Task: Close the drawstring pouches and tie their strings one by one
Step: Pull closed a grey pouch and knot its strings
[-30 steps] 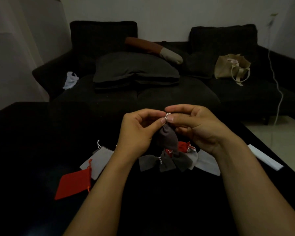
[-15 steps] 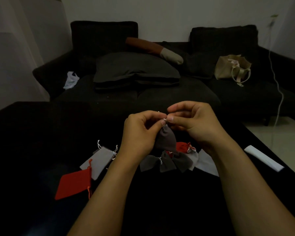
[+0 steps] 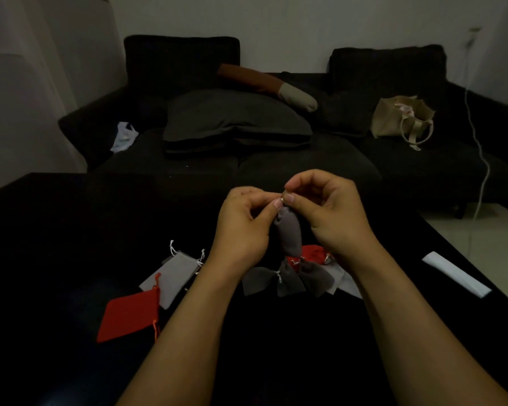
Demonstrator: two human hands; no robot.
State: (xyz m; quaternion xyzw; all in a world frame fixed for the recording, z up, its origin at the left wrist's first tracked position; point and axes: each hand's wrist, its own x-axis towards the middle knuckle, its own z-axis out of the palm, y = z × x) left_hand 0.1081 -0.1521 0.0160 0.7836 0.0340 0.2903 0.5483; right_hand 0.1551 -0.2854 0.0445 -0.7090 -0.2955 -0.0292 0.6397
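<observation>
A grey drawstring pouch (image 3: 289, 232) hangs above the black table (image 3: 56, 259), its neck gathered. My left hand (image 3: 244, 227) and my right hand (image 3: 332, 212) both pinch its white string at the top, fingertips almost touching. Below them lie several tied pouches, grey (image 3: 288, 278) and red (image 3: 313, 253), in a cluster. To the left lie flat pouches: a light grey one (image 3: 173, 275) with white strings and a red one (image 3: 129, 316).
A white folded strip (image 3: 456, 273) lies near the table's right edge. Behind the table stands a dark sofa (image 3: 276, 159) with cushions, a beige tote bag (image 3: 401, 118) and a white plastic bag (image 3: 123, 136). A white cable (image 3: 481, 148) hangs at right.
Both hands have risen slightly with the grey pouch and keep working the string at its neck. The pouches on the table have not moved.
</observation>
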